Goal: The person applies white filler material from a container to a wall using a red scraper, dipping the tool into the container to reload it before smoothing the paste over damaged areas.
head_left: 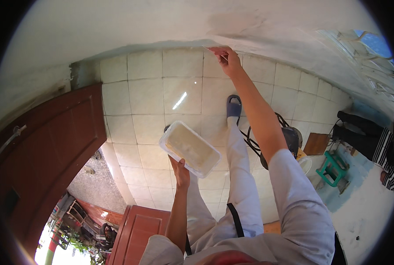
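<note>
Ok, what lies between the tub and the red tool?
In the head view, only pale floor tiles show between the tub and the red tool; a bright light streak lies just left.

The tub (198, 139) hides part of the left hand (181, 174) and most of one slipper (166, 128).

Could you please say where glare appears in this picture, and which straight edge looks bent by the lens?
Head view: a white streak of glare on the glossy cream floor tiles; head view: the reddish-brown panelled door has a bowed top edge; head view, lower left: daylight washed out to white.
</note>
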The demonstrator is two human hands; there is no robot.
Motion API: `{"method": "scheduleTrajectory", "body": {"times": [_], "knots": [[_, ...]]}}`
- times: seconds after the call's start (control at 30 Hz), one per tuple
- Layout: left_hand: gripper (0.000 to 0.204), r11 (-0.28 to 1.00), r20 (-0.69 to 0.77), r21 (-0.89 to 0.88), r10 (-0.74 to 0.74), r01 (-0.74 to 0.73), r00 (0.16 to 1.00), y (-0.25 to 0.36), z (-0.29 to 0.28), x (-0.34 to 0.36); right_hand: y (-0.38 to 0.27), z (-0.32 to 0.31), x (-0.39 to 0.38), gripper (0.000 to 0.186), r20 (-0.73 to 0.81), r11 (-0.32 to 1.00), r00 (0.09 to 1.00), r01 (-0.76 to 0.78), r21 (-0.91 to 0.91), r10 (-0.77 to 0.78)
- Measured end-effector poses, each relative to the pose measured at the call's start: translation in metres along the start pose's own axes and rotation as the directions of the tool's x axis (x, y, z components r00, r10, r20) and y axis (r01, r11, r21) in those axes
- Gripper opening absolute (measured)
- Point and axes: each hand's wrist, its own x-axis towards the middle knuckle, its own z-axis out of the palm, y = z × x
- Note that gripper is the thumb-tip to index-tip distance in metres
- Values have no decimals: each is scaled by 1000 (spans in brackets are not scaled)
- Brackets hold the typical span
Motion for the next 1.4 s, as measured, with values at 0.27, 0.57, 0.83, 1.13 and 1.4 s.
{"method": "scheduleTrajectory", "body": {"times": [0.27,0.57,0.83,1.13,1.4], "knots": [[99,999,50,-34,0,1,999,-2,6,10,-59,-46,52,20,-100,963,985,158,218,-139],[95,999,43,38,-34,33,998,11,17,23,-123,-58,-55,18,-207,886,952,288,363,-224],[94,998,4,-23,-65,65,998,-10,17,26,-21,-50,13,20,-172,1000,985,-15,-14,12],[95,999,30,7,-35,35,999,-10,18,20,-54,0,17,23,-127,956,985,142,255,-113],[95,1000,18,14,16,-16,1000,11,9,21,-108,3,-97,21,-122,838,948,316,446,-293]]}}
